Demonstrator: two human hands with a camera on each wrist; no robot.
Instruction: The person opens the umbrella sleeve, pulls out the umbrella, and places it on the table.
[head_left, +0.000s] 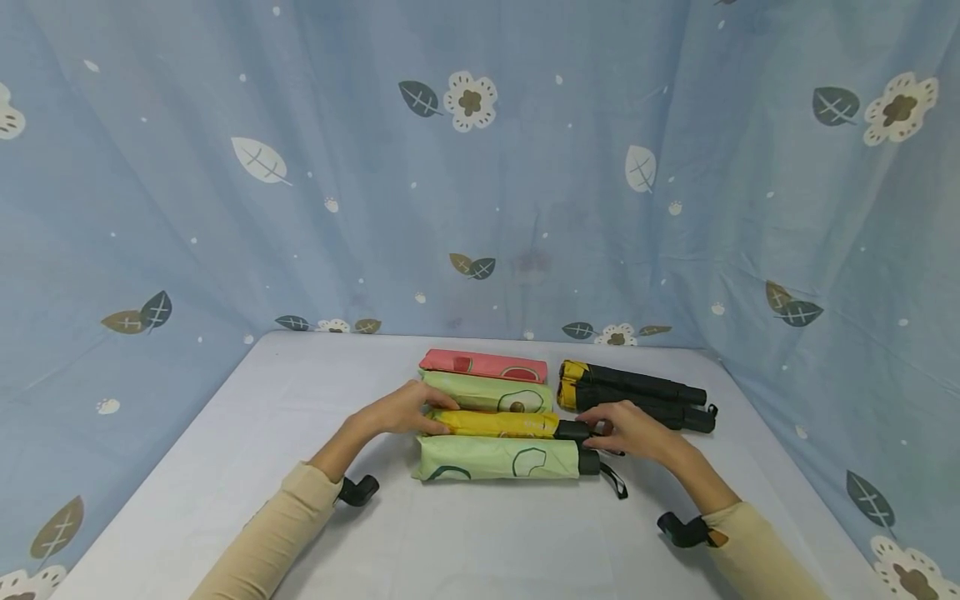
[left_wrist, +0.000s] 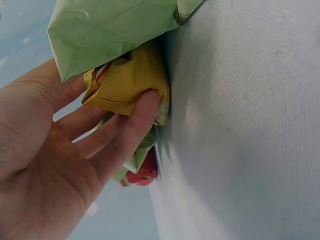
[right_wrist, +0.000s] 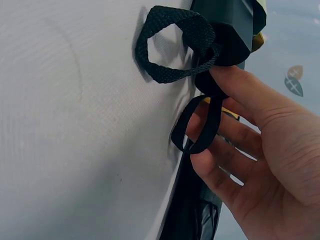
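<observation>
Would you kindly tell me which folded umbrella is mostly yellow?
The slim yellow fabric umbrella with a black handle. It alone has a yellow body; the two black fabric umbrellas at right show yellow only at one end.

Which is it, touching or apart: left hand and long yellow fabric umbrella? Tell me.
Touching: the left wrist view shows a fingertip of the left hand pressed against the long yellow fabric umbrella's end.

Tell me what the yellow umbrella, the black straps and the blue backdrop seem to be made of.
Yellow umbrella: probably thin synthetic fabric with a soft sheen, judging by its creases.
Black straps: matte webbing, perhaps nylon; a coarse weave shows up close.
Blue backdrop: likely printed cloth, matte, since it hangs in soft folds; which fibre, I can't tell.
</observation>
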